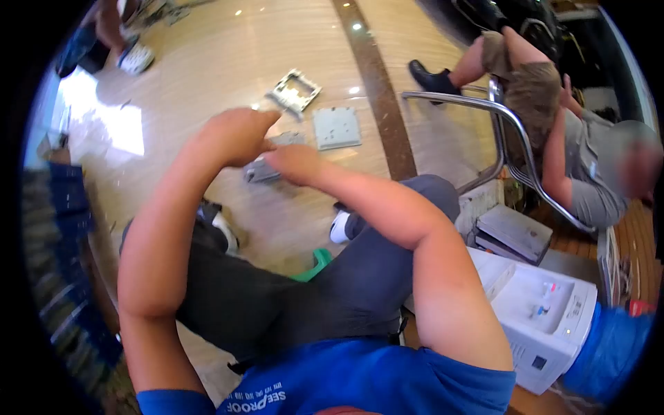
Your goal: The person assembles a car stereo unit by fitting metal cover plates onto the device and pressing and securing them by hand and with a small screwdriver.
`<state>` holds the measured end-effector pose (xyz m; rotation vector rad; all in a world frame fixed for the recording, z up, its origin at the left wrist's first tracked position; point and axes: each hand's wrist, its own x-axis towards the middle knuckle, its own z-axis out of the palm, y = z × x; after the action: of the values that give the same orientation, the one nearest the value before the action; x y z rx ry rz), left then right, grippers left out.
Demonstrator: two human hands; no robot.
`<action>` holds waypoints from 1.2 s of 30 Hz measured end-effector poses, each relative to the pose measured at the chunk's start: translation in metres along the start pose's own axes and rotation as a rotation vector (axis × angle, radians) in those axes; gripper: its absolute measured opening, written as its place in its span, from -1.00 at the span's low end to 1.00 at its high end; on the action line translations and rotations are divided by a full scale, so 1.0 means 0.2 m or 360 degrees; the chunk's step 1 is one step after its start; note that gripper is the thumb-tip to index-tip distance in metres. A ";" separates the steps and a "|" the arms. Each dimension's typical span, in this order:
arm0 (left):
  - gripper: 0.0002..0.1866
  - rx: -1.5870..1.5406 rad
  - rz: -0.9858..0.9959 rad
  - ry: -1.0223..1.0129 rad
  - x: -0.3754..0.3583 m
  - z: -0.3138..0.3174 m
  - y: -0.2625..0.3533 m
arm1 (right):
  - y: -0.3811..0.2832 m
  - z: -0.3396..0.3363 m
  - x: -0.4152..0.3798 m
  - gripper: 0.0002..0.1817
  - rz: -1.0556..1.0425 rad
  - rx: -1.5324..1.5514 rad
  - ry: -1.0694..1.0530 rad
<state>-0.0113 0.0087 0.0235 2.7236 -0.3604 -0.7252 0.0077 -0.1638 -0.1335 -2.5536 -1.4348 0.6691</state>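
My left hand (238, 138) is out in front of me above the floor, its fingers curled in and the index finger stretched forward. What it holds, if anything, is hidden. Close beside it, my right hand (296, 163) has its fingers closed at the edge of a grey box-like part (261, 170), which my hands partly cover. Just beyond the hands lies a light grey flat square panel (337, 128) with small dark marks. A cream open frame (296, 91) with a rectangular opening rests farther off on the tiles.
A person (546, 111) sits on a metal-framed chair (498, 107) at right. Near my right elbow stand a white water dispenser (539, 311) and a grey box (514, 233). Something green (317, 265) shows between my legs. Blue bins (68, 200) line the left; another person's shoe (135, 58) is far left.
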 end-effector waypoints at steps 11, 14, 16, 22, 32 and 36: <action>-0.41 0.0026 -0.0095 -0.0181 0.05 0.03 -0.01 | 0.01 -0.06 -0.03 -0.76 -0.0002 0.0066 -0.0074; -0.42 0.0018 -0.0104 -0.0196 0.07 0.05 -0.01 | 0.00 -0.06 -0.04 -0.75 -0.0036 0.0025 -0.0007; -0.43 0.0028 -0.0073 -0.0197 0.07 0.06 -0.01 | -0.02 -0.06 -0.06 -0.76 -0.0066 0.0066 0.0015; -0.46 0.0021 -0.0039 -0.0184 0.07 0.06 -0.01 | -0.05 -0.06 -0.05 -0.79 -0.0036 0.0084 0.0010; -0.57 0.0057 -0.0009 -0.0186 0.08 0.06 0.00 | -0.02 0.01 -0.04 -0.79 -0.0017 0.0021 0.0068; -0.59 0.0039 -0.0017 -0.0169 0.08 0.07 0.00 | 0.00 0.04 -0.03 -0.77 0.0030 -0.0049 0.0092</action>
<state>-0.0042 0.0002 0.0056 2.7188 -0.3810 -0.8760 0.0028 -0.1692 -0.1385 -2.5908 -1.4153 0.5752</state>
